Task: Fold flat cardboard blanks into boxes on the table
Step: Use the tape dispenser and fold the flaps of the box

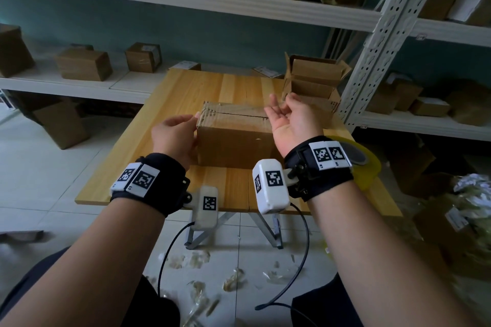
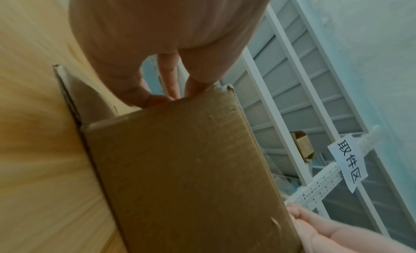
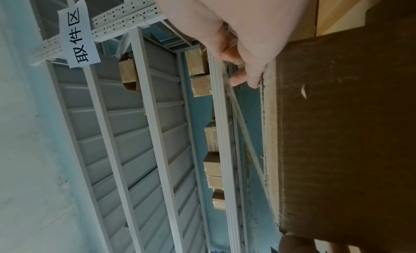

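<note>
- Where the wrist views catch the white racking, a paper sign (image 3: 77, 37) on a perforated rail reads 取件区 in black characters; small printed labels on parcels on the shelf (image 1: 79, 85) are too blurred to read.
- On the wooden worktop (image 1: 233, 87) stands a closed cardboard box (image 1: 235, 138), its top flaps meeting along a centre seam.
- At the box's left end, the left hand (image 1: 176, 138) has its grip on the upper edge, fingertips (image 2: 155, 98) curled onto the top corner and palm against the end face.
- Just above the box's right end, the right hand (image 1: 293, 117) is palm up with fingers loosely curled, grasping nothing; it seems clear of the cardboard, though the head view leaves that uncertain.
- Behind it, at the worktop's far right corner, an open carton (image 1: 313, 79) holds more brown cardboard.
- Beside the right wrist lies a yellowish tape roll (image 1: 368, 167).
</note>
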{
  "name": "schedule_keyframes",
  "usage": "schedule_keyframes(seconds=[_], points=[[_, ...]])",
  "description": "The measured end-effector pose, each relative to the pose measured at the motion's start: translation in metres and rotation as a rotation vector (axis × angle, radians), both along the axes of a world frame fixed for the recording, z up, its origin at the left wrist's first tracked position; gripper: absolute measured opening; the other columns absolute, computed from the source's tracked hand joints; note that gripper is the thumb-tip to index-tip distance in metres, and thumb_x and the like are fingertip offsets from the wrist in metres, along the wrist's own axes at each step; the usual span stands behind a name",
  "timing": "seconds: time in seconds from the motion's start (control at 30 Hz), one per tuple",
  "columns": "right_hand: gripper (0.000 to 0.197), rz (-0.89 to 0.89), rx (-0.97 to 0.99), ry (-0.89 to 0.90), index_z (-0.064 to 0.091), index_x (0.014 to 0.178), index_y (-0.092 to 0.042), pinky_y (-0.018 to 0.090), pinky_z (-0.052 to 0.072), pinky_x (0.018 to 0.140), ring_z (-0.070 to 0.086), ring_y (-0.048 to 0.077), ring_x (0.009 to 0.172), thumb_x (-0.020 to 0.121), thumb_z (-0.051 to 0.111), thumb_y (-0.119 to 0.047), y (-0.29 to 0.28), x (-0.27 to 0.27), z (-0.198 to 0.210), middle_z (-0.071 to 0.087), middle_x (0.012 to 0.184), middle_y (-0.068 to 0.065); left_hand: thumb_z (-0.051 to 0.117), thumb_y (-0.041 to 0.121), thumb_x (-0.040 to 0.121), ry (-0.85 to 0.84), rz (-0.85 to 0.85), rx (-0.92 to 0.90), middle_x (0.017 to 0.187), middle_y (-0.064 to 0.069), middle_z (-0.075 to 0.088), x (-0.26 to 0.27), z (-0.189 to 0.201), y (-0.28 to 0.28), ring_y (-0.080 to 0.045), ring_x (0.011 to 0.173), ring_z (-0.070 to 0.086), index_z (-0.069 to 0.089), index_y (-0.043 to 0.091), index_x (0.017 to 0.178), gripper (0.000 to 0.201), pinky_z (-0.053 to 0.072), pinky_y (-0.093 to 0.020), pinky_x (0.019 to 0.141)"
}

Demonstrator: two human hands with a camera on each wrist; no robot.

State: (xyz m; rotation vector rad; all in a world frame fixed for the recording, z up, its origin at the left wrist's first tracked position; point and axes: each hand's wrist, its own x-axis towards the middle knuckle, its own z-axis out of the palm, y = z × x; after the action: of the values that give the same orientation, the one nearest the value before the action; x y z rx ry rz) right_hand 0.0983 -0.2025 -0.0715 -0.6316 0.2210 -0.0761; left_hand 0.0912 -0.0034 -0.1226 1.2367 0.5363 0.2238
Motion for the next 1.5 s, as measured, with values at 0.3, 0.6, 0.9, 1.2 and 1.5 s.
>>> schedule_keyframes(seconds=[0.3,0.6,0.9,1.2,1.5], points=[[0.015,-0.018,0.001,-0.003,0.058,0.118,-0.007,0.049,0.049,0.111,0.072,0.023,0.098,0.105,0.054,-0.001,0.0,-0.003,0.002,0.061,0.089,0.008,0.071,0.034,0.101,0.016,-0.087,0.096,0.108,-0.003,0.077,-0.014,0.019,-0.005,-0.013,0.092,0.07,0.071,0.018,0.107,0.017,0.059,-0.033,0.073],[0.02,0.053,-0.064,-0.027,0.057,0.125,-0.005,0.048,0.05,0.111,0.072,0.022,0.1,0.105,0.054,-0.002,-0.001,-0.005,0.002,0.06,0.085,0.008,0.024,0.071,0.106,0.065,-0.201,0.348,0.117,-0.004,0.063,-0.01,0.033,-0.006,-0.019,0.104,0.058,0.063,0.01,0.127,0.075,0.047,-0.04,0.093],[0.017,0.105,-0.057,-0.009,0.056,0.122,-0.003,0.049,0.052,0.11,0.071,0.026,0.109,0.105,0.053,-0.001,-0.006,-0.005,0.005,0.067,0.079,0.009,0.027,0.07,0.106,-0.104,-0.207,0.206,0.124,-0.001,0.068,-0.013,0.032,-0.027,-0.023,0.115,0.063,0.074,0.04,0.116,0.057,0.052,-0.049,0.105],[0.017,0.17,-0.288,-0.059,0.056,0.115,-0.005,0.05,0.063,0.09,0.072,0.028,0.093,0.101,0.06,0.003,-0.022,-0.014,0.01,0.063,0.088,0.013,0.036,0.045,0.112,-0.118,-0.165,0.293,0.119,-0.008,0.067,-0.013,0.021,-0.026,-0.032,0.117,0.062,0.069,0.031,0.097,0.038,0.051,-0.05,0.107],[0.034,-0.265,-1.389,-0.232,0.055,0.117,-0.029,0.045,0.064,0.081,0.075,0.015,0.077,0.091,0.078,-0.033,-0.031,-0.012,0.01,0.075,0.08,0.003,0.039,0.055,0.107,-0.125,-0.182,0.419,0.113,-0.002,0.068,-0.008,0.015,-0.021,-0.026,0.109,0.064,0.07,0.032,0.099,0.04,0.052,-0.054,0.104]])
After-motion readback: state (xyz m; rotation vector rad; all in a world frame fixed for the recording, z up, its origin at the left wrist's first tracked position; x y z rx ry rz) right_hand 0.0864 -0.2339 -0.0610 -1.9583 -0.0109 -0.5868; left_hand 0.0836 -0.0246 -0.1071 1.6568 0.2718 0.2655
